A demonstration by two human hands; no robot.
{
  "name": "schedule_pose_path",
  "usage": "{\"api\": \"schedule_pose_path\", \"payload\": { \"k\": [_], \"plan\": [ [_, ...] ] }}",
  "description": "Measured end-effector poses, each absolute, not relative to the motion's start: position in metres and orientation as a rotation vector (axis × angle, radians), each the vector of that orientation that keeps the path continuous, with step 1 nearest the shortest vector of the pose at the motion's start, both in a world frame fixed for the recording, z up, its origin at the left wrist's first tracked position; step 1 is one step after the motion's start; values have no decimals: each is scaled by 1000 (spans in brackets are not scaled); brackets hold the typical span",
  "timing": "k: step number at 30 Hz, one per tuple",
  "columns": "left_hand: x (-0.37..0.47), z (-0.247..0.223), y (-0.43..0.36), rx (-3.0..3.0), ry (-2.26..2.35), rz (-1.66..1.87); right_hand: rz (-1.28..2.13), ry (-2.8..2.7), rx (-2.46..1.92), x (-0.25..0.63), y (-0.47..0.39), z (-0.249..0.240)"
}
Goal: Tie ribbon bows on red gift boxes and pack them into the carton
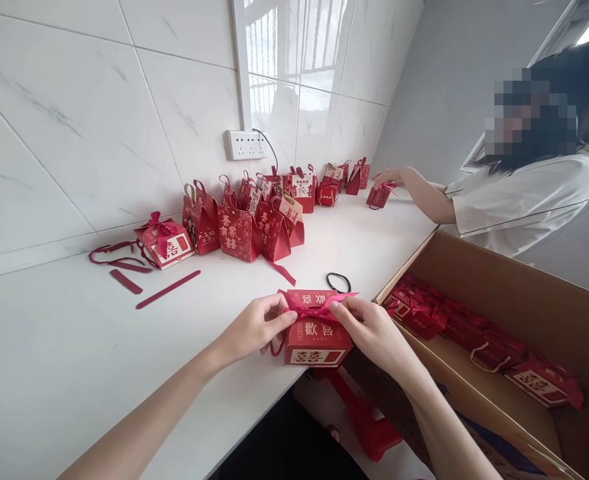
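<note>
A red gift box (318,340) with gold characters stands at the front edge of the white table, below me. A pink-red ribbon (314,311) crosses its top and is knotted in the middle. My left hand (262,327) pinches the ribbon at the left of the knot between thumb and fingers. On the other side, my right hand (369,327) grips the ribbon's right part in the same way. A red cord handle (274,347) shows at the box's left side, partly behind my left hand. Just beyond the box lies a black hair tie (338,283).
Several red gift boxes (239,233) stand along the tiled wall. Another ribboned box (164,241) sits at left near loose ribbon strips (168,289). A cardboard carton (474,390) at right holds several boxes. Beyond it, a person (524,193) touches a small red box (378,195).
</note>
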State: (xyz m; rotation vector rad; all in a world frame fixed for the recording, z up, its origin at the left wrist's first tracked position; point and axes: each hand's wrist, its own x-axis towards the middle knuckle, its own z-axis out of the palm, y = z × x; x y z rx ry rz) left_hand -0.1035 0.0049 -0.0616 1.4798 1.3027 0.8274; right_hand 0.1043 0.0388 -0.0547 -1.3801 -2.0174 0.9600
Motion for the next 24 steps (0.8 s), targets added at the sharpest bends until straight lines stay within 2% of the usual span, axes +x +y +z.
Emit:
{"api": "schedule_pose_path", "payload": {
  "k": [4, 11, 24],
  "plan": [
    [-103, -66, 6, 1448, 1292, 896, 1125, -1959, -1303, 105, 41, -61],
    [-102, -83, 6, 1371, 1147, 1054, 1710, -1370, -985, 105, 46, -83],
    [-114, -87, 10, 1325, 1014, 924, 1821, -1199, -846, 107, 50, -101]
  ]
}}
